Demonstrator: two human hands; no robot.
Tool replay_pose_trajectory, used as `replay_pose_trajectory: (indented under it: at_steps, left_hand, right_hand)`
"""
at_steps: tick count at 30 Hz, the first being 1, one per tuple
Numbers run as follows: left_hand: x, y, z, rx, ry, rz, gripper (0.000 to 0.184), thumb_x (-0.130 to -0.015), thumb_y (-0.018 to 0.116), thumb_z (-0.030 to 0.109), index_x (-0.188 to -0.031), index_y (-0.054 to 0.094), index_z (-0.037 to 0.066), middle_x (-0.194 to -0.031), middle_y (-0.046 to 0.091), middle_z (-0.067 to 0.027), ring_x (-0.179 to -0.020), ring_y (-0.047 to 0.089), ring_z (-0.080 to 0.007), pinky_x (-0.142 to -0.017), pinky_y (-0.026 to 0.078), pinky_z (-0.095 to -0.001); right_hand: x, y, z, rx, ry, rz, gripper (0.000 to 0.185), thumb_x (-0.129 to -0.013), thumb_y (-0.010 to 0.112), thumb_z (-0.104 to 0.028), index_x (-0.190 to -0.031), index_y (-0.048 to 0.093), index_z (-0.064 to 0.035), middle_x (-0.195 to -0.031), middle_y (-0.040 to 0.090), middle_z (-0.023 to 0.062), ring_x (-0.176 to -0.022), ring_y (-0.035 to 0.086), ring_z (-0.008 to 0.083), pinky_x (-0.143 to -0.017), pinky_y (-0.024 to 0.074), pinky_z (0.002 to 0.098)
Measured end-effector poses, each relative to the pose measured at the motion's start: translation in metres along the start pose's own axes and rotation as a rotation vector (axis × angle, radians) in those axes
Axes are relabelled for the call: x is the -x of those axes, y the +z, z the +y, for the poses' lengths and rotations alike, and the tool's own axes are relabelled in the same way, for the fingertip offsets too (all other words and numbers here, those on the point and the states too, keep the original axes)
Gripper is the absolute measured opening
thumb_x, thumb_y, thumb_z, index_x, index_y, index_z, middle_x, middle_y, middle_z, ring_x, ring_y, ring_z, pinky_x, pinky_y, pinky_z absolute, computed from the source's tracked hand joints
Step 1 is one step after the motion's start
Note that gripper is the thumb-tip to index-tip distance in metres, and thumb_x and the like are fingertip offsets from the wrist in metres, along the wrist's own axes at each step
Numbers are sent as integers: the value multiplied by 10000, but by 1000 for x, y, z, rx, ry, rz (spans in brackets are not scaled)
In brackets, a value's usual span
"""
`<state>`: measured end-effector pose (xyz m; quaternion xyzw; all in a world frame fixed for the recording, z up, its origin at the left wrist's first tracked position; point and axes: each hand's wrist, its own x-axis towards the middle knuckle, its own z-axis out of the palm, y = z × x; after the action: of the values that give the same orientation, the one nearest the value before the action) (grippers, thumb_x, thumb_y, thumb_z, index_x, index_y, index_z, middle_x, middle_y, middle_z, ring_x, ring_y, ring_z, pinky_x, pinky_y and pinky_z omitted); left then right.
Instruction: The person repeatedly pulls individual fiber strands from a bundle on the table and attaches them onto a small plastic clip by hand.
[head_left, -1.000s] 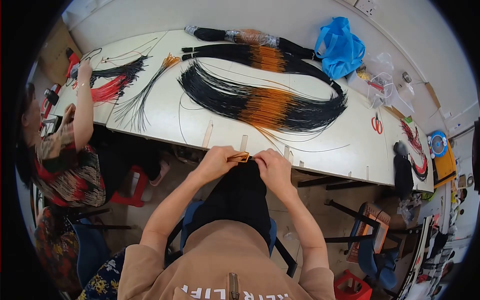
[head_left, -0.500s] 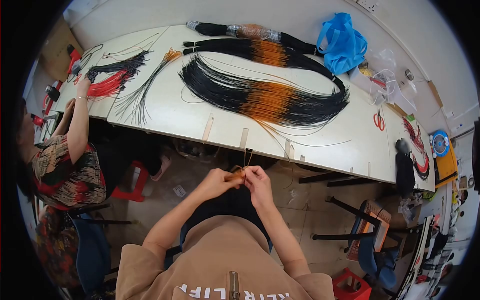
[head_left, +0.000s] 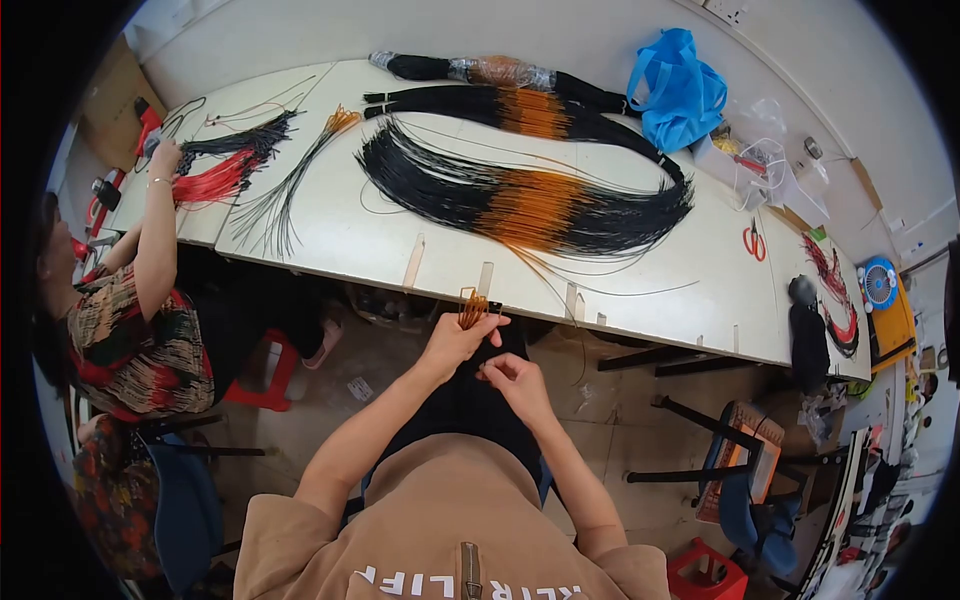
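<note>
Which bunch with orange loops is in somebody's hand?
The held bunch is in the camera wearer's left hand, its loops poking upward; the other bunch lies on the table, dark strands spread out.

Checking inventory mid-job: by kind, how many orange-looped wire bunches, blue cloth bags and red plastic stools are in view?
Orange-looped wire bunches: 2 (one in the left hand, one on the white table)
Blue cloth bag: 1
Red plastic stools: 2
Total: 5

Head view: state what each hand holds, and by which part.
Left hand: a bundle of orange wires, gripped just below the looped ends. Right hand: cannot tell.
</note>
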<state>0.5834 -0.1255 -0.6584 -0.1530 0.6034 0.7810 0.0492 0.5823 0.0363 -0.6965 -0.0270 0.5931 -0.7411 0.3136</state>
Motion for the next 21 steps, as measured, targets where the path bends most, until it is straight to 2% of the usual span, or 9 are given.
replay_pose_trajectory:
  at_steps: [2,4,7,9,13,17,18,20,21]
  left_hand:
    - [-4,0,-12,27,95,-24,215,-940,600,157,-984,703,-27,-825,691,-68,-602,508,-80,-613,426,-186]
    - [-1,2,-11,33,152,-12,216,-948,592,162,-975,702,-22,-796,673,-52,-582,474,-67,-573,382,-181]
    - [2,7,-2,50,329,32,228,-971,568,178,-948,700,-6,-709,616,-6,-523,370,-30,-453,250,-164]
    - [6,3,17,48,310,25,226,-975,560,176,-942,694,-3,-723,616,-10,-535,381,-34,-468,266,-165]
    - [14,-20,51,29,225,13,225,-989,535,167,-922,677,6,-764,615,-20,-569,412,-47,-515,315,-166]
    - [12,-42,59,-236,406,85,180,-986,516,97,-914,640,-12,-791,618,-34,-690,505,-103,-684,434,-212]
    - [12,-42,62,-236,404,85,180,-986,516,97,-914,640,-12,-791,618,-34,-690,505,-103,-684,434,-212]
    - [13,-43,77,-289,594,178,171,-990,507,96,-897,614,-1,-773,597,-26,-693,497,-107,-690,431,-216]
    - [12,-44,85,-316,692,225,169,-991,503,95,-889,602,4,-764,586,-22,-694,493,-109,-693,429,-218]
  right_hand:
    - [7,2,-40,826,-271,186,81,-875,613,-48,-927,659,-8,-832,677,57,-676,587,130,-642,469,230]
    - [-8,0,-66,885,-725,377,95,-849,625,-41,-931,670,-23,-821,668,47,-617,544,139,-596,445,256]
    - [-55,-8,-101,1152,-935,482,83,-823,638,-46,-902,660,-43,-862,617,56,-728,586,224,-645,467,304]
    - [-87,-10,-113,1228,-946,446,96,-807,650,-70,-902,665,-63,-903,608,56,-797,594,246,-670,473,322]
    - [-126,-15,-114,1422,-904,369,114,-806,651,-89,-917,676,-80,-854,622,46,-743,598,247,-654,476,327]
    - [-130,-19,-122,1387,-706,345,96,-804,654,-109,-895,677,-92,-790,630,38,-688,599,252,-634,481,331]
    - [-130,-20,-129,1414,-692,322,98,-802,651,-107,-897,671,-91,-768,630,37,-671,601,249,-625,482,329]
    - [-134,-21,-152,1441,-677,300,100,-801,647,-104,-898,665,-89,-746,630,37,-653,603,246,-617,484,328]
    - [-137,-20,-169,1546,-781,376,108,-806,634,-93,-912,656,-85,-755,634,42,-666,609,240,-618,485,321]
